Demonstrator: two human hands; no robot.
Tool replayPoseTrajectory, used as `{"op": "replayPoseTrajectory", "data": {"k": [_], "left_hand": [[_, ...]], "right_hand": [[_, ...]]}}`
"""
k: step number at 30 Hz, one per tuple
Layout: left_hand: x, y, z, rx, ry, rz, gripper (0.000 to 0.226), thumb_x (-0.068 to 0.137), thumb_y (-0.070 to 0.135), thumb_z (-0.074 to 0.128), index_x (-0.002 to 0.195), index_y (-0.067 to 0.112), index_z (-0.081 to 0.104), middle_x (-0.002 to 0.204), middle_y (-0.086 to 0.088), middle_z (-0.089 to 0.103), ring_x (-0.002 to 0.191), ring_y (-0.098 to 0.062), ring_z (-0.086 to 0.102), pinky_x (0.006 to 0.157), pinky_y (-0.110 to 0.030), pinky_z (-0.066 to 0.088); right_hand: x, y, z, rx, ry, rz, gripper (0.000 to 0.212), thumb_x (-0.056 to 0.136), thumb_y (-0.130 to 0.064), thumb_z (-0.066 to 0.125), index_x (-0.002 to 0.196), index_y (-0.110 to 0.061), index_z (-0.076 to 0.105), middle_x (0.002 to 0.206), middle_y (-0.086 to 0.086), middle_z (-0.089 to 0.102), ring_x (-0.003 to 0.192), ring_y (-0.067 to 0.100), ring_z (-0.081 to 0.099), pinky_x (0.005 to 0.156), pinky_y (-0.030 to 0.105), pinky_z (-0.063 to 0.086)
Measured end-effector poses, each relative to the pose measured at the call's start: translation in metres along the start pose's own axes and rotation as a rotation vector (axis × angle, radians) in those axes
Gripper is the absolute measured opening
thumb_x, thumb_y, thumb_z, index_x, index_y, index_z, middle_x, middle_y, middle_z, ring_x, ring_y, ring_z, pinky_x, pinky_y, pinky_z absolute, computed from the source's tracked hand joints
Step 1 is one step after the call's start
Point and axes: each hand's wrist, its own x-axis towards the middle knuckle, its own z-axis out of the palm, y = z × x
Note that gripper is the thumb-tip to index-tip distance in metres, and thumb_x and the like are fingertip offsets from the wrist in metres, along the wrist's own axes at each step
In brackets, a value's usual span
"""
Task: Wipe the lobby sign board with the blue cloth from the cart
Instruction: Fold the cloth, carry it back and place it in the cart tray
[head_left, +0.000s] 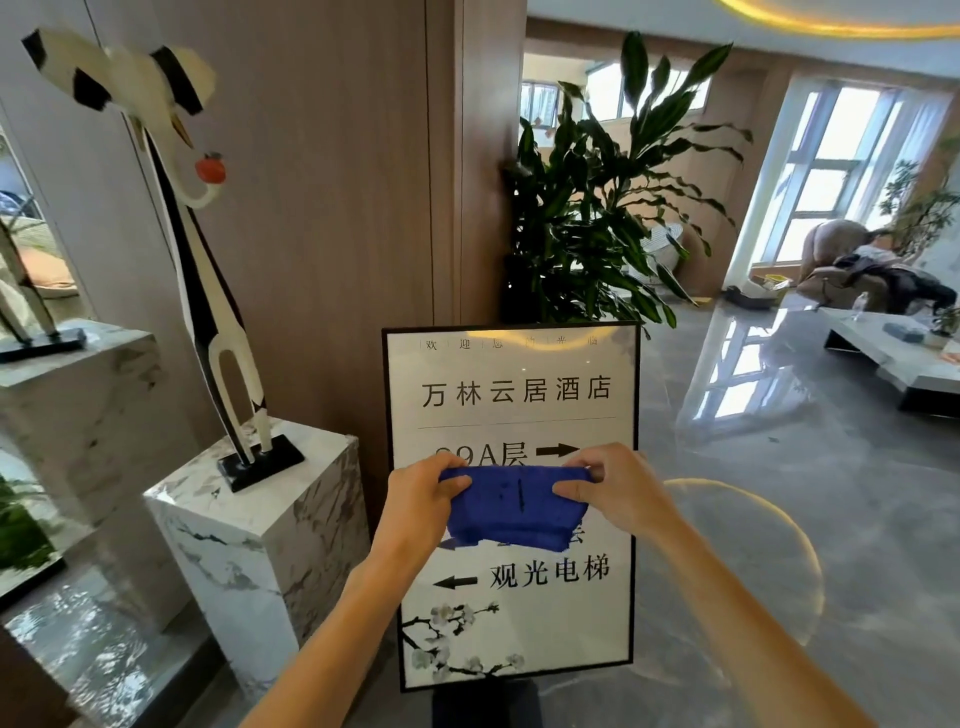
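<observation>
The lobby sign board (511, 405) stands upright in front of me, black-framed, white, with Chinese lettering, arrows and a blossom branch at the bottom. A folded blue cloth (511, 512) is held in front of the board's middle, covering part of its text. My left hand (421, 499) grips the cloth's left end and my right hand (618, 491) grips its right end. Whether the cloth touches the board's face I cannot tell.
A marble pedestal (260, 525) with a tall crane sculpture (202, 291) stands close to the board's left. A large potted plant (597, 208) rises behind the board. Glossy floor (779, 467) spreads to the right toward a low table (893, 353) and a sofa with a person.
</observation>
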Motion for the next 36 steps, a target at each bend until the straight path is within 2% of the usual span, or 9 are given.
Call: {"op": "replayPoseTrajectory", "data": {"k": [3, 10, 12, 16, 19, 22, 26, 33, 36], "left_hand": [[0.010, 0.014, -0.008, 0.030, 0.039, 0.050, 0.018, 0.098, 0.008, 0.060, 0.093, 0.025, 0.064, 0.083, 0.012, 0.063, 0.080, 0.000, 0.059, 0.063, 0.000, 0.044], [0.035, 0.045, -0.024, 0.072, 0.140, 0.117, 0.011, 0.095, 0.009, 0.064, 0.100, 0.016, 0.071, 0.081, 0.013, 0.062, 0.076, 0.000, 0.057, 0.062, 0.002, 0.042], [0.042, 0.053, -0.030, 0.075, 0.154, 0.120, 0.011, 0.096, 0.011, 0.064, 0.103, 0.015, 0.071, 0.085, 0.009, 0.064, 0.077, -0.001, 0.057, 0.061, 0.001, 0.044], [0.052, 0.069, -0.039, 0.058, 0.164, 0.153, 0.007, 0.096, 0.014, 0.065, 0.099, 0.020, 0.068, 0.081, 0.017, 0.061, 0.077, 0.001, 0.058, 0.061, 0.003, 0.042], [0.061, 0.079, -0.040, 0.066, 0.166, 0.158, 0.012, 0.097, 0.016, 0.063, 0.107, 0.015, 0.070, 0.088, 0.010, 0.064, 0.078, 0.000, 0.059, 0.056, -0.005, 0.046], [0.064, 0.084, -0.037, 0.063, 0.154, 0.154, 0.016, 0.098, 0.017, 0.062, 0.111, 0.012, 0.069, 0.092, 0.006, 0.065, 0.078, -0.001, 0.059, 0.056, -0.007, 0.046], [0.061, 0.082, -0.031, 0.053, 0.143, 0.158, 0.014, 0.097, 0.015, 0.062, 0.109, 0.011, 0.069, 0.093, 0.004, 0.066, 0.079, -0.003, 0.060, 0.058, -0.006, 0.048], [0.061, 0.062, -0.030, 0.034, 0.114, 0.145, 0.013, 0.097, 0.014, 0.062, 0.107, 0.012, 0.070, 0.088, 0.006, 0.065, 0.079, -0.002, 0.060, 0.059, -0.002, 0.047], [0.061, 0.048, -0.033, 0.031, 0.098, 0.138, 0.014, 0.096, 0.014, 0.064, 0.107, 0.012, 0.072, 0.088, 0.006, 0.066, 0.079, -0.001, 0.061, 0.060, -0.001, 0.047]], "right_hand": [[0.005, -0.004, -0.014, 0.021, -0.002, -0.085, 0.007, 0.089, -0.021, 0.073, 0.095, -0.025, 0.074, 0.086, -0.007, 0.076, 0.084, 0.008, 0.071, 0.089, 0.039, 0.058], [0.019, -0.026, -0.043, -0.031, 0.117, -0.182, 0.005, 0.095, -0.023, 0.065, 0.093, -0.026, 0.062, 0.080, -0.011, 0.066, 0.080, 0.008, 0.065, 0.065, 0.018, 0.047], [0.023, -0.033, -0.053, -0.052, 0.145, -0.203, 0.009, 0.095, -0.025, 0.065, 0.090, -0.029, 0.059, 0.078, -0.012, 0.064, 0.079, 0.006, 0.063, 0.063, 0.017, 0.045], [0.029, -0.042, -0.072, -0.083, 0.206, -0.231, 0.009, 0.096, -0.027, 0.064, 0.088, -0.029, 0.059, 0.076, -0.014, 0.062, 0.076, 0.004, 0.060, 0.063, 0.017, 0.042], [0.031, -0.046, -0.085, -0.097, 0.234, -0.255, 0.013, 0.095, -0.026, 0.064, 0.085, -0.031, 0.058, 0.072, -0.016, 0.058, 0.073, 0.002, 0.056, 0.063, 0.019, 0.040], [0.030, -0.046, -0.093, -0.117, 0.244, -0.249, 0.021, 0.095, -0.027, 0.065, 0.078, -0.035, 0.056, 0.069, -0.015, 0.059, 0.072, 0.004, 0.058, 0.064, 0.023, 0.043], [0.029, -0.042, -0.093, -0.116, 0.206, -0.199, 0.007, 0.095, -0.027, 0.065, 0.088, -0.027, 0.064, 0.076, -0.009, 0.064, 0.083, 0.015, 0.061, 0.077, 0.033, 0.048], [0.026, -0.037, -0.075, -0.048, 0.179, -0.170, 0.003, 0.095, -0.023, 0.066, 0.093, -0.020, 0.068, 0.075, -0.012, 0.067, 0.076, 0.003, 0.063, 0.062, 0.013, 0.042], [0.026, -0.038, -0.062, -0.020, 0.185, -0.133, 0.010, 0.093, -0.021, 0.068, 0.083, -0.021, 0.067, 0.069, -0.012, 0.066, 0.067, -0.001, 0.062, 0.058, 0.010, 0.042]]}}
